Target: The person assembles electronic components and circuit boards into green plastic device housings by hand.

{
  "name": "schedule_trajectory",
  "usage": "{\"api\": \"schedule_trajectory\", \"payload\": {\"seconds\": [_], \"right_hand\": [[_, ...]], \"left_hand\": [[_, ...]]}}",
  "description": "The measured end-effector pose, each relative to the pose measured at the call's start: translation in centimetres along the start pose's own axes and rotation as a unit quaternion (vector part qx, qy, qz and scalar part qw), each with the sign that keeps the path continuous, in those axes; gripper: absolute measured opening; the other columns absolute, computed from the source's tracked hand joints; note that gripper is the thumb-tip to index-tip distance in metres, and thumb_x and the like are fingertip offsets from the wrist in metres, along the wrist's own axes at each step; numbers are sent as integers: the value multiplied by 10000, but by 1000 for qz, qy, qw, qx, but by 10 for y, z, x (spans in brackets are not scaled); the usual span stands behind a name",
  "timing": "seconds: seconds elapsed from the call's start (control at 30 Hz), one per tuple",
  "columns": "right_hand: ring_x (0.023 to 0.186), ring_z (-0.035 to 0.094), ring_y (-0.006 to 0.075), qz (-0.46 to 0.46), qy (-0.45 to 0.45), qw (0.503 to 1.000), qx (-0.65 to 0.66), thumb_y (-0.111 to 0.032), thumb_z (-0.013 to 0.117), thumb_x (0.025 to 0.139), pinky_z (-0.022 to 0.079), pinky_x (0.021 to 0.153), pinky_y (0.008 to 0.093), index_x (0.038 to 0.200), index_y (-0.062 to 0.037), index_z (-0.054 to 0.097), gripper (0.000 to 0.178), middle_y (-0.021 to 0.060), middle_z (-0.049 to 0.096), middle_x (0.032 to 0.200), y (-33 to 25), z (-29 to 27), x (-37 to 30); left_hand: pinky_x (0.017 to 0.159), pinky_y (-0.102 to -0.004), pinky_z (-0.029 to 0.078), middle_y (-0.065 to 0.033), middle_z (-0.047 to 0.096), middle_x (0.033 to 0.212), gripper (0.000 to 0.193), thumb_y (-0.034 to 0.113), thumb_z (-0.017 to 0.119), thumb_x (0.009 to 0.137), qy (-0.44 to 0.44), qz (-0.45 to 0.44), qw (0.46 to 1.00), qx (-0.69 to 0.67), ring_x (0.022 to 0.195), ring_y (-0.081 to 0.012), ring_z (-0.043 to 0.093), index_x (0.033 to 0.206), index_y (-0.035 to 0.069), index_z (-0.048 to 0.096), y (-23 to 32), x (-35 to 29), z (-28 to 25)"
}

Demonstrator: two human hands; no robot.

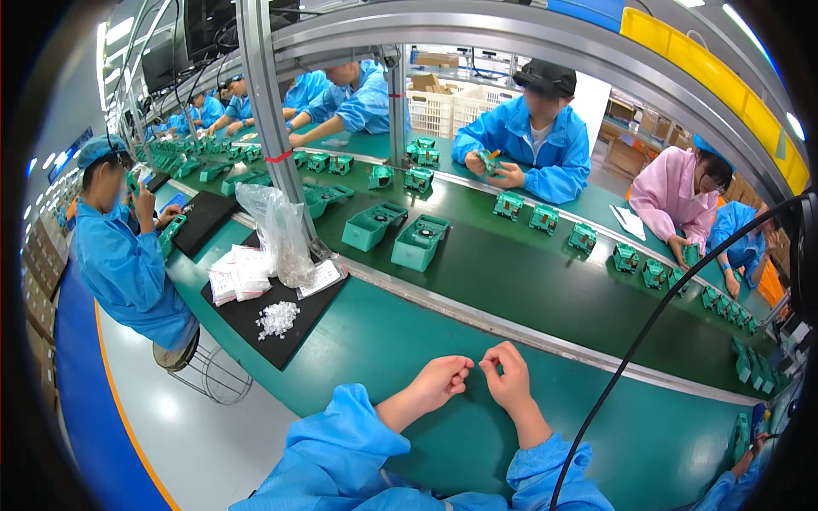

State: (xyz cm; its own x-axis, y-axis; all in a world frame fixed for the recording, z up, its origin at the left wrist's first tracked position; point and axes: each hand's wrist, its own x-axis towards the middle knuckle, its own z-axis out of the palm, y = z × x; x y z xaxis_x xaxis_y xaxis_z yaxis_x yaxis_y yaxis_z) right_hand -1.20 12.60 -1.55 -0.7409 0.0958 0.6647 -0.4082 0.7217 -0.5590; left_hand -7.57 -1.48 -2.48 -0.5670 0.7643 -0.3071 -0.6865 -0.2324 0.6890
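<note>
Over the green bench top, my two bare hands are raised close together, a small gap between them. My left hand is closed, its fingers curled and the thumb pressed against them. The fingertips of my right hand meet in a pinch. Anything held in either is too small or hidden to make out. To their left lies a black mat with a loose pile of small clear pieces. Behind the pile are white packets and a crumpled clear plastic bag.
Beyond a metal rail runs a green conveyor carrying green housings and several green assemblies. A metal post rises behind the bag. A black cable hangs at right. Co-workers sit across the line; another person works at left.
</note>
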Motion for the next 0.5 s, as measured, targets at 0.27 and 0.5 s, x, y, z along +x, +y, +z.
{"api": "schedule_trajectory", "payload": {"seconds": [0.27,0.5], "right_hand": [[551,394,38,250,162,922,247,-42,554,752,323,484,180,704,-34,511,65,-26,443,642,27,8,-5],[560,419,55,246,193,919,240,-52,559,743,346,505,189,691,-25,520,70,-14,451,667,30,-1,3]], "left_hand": [[590,-404,401,-150,578,803,208,119,409,827,344,415,646,540,633,-333,538,999,27,480,116,106,-13],[684,-476,424,-231,569,849,212,128,408,790,357,244,587,684,798,-402,538,958,20,479,125,138,-50]]}}
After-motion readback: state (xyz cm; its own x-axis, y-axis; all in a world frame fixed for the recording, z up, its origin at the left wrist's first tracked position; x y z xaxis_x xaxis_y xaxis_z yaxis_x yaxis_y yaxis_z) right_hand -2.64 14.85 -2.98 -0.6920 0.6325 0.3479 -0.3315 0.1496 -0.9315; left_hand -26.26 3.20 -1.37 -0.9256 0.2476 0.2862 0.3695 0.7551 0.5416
